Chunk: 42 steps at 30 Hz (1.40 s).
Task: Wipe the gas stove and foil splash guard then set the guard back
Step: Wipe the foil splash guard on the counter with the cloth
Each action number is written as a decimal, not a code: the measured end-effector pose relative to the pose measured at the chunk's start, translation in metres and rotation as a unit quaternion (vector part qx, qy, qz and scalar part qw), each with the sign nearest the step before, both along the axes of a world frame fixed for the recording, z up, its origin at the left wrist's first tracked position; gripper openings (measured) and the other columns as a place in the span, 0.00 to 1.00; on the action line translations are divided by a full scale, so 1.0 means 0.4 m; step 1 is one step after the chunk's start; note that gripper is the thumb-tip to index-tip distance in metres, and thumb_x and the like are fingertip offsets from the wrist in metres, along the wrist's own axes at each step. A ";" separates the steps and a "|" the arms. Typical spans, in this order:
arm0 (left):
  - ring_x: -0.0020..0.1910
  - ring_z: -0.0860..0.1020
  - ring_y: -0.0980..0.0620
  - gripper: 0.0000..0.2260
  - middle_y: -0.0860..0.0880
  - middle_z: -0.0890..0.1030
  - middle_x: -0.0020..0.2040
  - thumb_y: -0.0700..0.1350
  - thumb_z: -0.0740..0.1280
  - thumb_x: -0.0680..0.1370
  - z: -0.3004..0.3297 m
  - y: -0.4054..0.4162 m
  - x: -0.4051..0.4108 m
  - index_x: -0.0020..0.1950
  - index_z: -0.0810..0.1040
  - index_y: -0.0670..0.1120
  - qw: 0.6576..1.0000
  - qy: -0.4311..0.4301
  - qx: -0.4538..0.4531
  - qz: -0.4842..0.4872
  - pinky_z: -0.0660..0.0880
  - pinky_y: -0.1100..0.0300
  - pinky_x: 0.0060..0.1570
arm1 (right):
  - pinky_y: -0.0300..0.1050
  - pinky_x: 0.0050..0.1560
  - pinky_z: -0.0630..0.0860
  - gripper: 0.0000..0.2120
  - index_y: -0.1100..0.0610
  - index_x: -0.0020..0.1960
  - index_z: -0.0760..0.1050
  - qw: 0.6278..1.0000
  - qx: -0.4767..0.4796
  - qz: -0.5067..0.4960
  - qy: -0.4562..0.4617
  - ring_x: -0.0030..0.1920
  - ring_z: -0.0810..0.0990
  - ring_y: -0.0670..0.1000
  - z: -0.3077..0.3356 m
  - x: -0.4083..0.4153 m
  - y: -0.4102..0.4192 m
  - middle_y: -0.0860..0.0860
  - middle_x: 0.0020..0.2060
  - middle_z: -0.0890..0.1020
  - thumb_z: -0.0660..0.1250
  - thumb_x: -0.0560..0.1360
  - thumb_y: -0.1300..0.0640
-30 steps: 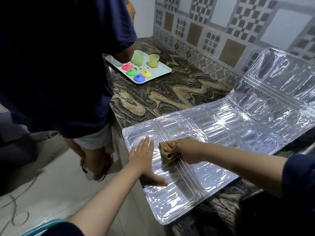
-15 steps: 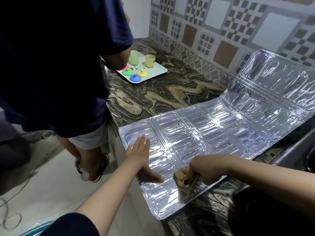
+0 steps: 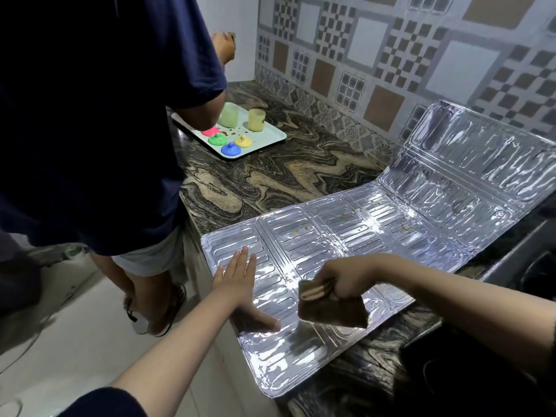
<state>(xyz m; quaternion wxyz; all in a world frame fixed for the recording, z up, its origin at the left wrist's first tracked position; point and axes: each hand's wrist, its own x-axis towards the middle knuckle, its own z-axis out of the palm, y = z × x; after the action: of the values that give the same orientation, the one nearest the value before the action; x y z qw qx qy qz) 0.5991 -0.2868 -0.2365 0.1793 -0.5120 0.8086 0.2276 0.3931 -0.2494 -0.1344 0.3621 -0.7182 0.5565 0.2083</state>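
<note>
The foil splash guard lies unfolded on the marble counter, its far panel propped against the tiled wall. Small food specks dot its middle panels. My left hand presses flat on the guard's near left panel, fingers spread. My right hand grips a folded brown cloth just above the guard's near edge. The dark gas stove shows only at the right edge, mostly cut off.
Another person in a dark blue shirt stands close on the left at the counter. A white tray with coloured dough blobs and two cups sits at the back left. The counter edge drops to the floor on the left.
My right hand has dragged the cloth from the guard's middle toward its near edge, and the cloth now hangs partly unfolded. My left hand stays pressed in place.
</note>
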 end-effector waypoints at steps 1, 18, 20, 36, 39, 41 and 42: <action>0.73 0.28 0.47 0.67 0.48 0.24 0.73 0.75 0.69 0.57 0.000 -0.001 -0.001 0.75 0.27 0.46 1.000 0.004 -0.001 0.001 0.33 0.46 0.72 | 0.38 0.37 0.69 0.18 0.57 0.56 0.78 1.000 0.000 -0.018 -0.023 0.42 0.74 0.49 -0.003 0.006 -0.013 0.51 0.40 0.77 0.61 0.70 0.69; 0.73 0.27 0.48 0.68 0.48 0.24 0.73 0.76 0.69 0.57 -0.014 -0.003 -0.002 0.74 0.27 0.46 1.000 0.002 -0.009 -0.002 0.33 0.45 0.73 | 0.57 0.72 0.59 0.51 0.58 0.76 0.42 0.975 -0.138 0.053 0.167 0.73 0.56 0.66 -0.139 0.118 0.070 0.65 0.75 0.52 0.74 0.66 0.56; 0.73 0.27 0.48 0.67 0.48 0.24 0.72 0.76 0.68 0.57 -0.017 -0.003 -0.002 0.74 0.27 0.46 1.000 0.003 -0.009 -0.002 0.34 0.45 0.73 | 0.58 0.74 0.52 0.53 0.61 0.76 0.37 0.972 -0.136 0.053 0.182 0.75 0.48 0.66 -0.147 0.127 0.076 0.67 0.75 0.44 0.73 0.67 0.59; 0.76 0.39 0.39 0.64 0.40 0.37 0.77 0.71 0.72 0.60 0.065 -0.077 -0.061 0.76 0.37 0.39 0.997 0.002 0.042 0.067 0.41 0.35 0.72 | 0.39 0.33 0.71 0.05 0.57 0.41 0.77 0.939 -0.221 -0.245 -0.101 0.39 0.78 0.51 -0.044 -0.006 -0.087 0.54 0.36 0.81 0.65 0.71 0.55; 0.73 0.29 0.41 0.67 0.42 0.27 0.74 0.71 0.72 0.59 0.063 -0.080 -0.087 0.75 0.31 0.41 0.997 0.036 0.039 0.054 0.33 0.35 0.70 | 0.41 0.36 0.73 0.05 0.58 0.44 0.77 0.924 -0.249 -0.265 -0.116 0.39 0.78 0.52 -0.007 -0.027 -0.151 0.55 0.37 0.81 0.63 0.70 0.59; 0.73 0.27 0.43 0.68 0.43 0.25 0.73 0.72 0.71 0.58 0.052 -0.080 -0.100 0.75 0.29 0.41 0.998 0.043 0.027 0.027 0.30 0.37 0.67 | 0.39 0.35 0.74 0.08 0.56 0.46 0.75 0.922 -0.280 -0.242 -0.116 0.38 0.78 0.50 -0.001 -0.027 -0.199 0.51 0.38 0.81 0.64 0.67 0.58; 0.72 0.26 0.44 0.68 0.43 0.25 0.73 0.73 0.72 0.58 0.043 -0.081 -0.105 0.74 0.29 0.41 0.999 0.038 0.026 0.017 0.30 0.38 0.67 | 0.40 0.36 0.75 0.09 0.56 0.48 0.75 0.920 -0.310 -0.221 -0.098 0.40 0.78 0.50 -0.010 -0.027 -0.225 0.51 0.40 0.81 0.64 0.67 0.58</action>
<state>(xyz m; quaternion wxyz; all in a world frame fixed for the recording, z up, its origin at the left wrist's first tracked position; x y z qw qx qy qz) 0.5570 -0.3192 -0.2194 0.1575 -0.5121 0.7998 0.2707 0.3824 -0.3394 -0.1385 0.2111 -0.6702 0.6993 -0.1312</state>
